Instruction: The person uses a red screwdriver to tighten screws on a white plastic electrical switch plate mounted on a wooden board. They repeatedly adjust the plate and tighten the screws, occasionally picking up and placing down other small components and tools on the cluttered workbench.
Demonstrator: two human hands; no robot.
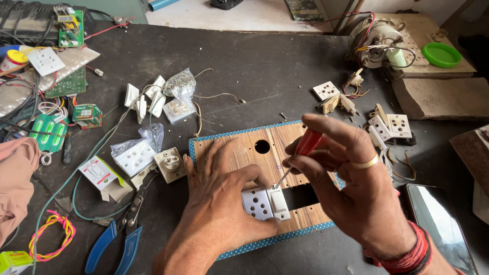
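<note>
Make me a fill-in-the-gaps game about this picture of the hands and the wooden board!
1. The right hand holds a screwdriver with a ____ handle.
2. The left hand presses on the wooden board, beside the ____ socket and switch.
3. The pliers left of the board have ____ handles.
4. The ring is on the ____ hand.

Missing words: red; white; blue; right

Blue-handled pliers (114, 243), a green lid (441, 54), a motor (374, 42) and a phone (442, 224) lie on the dark bench (265, 66).
</note>
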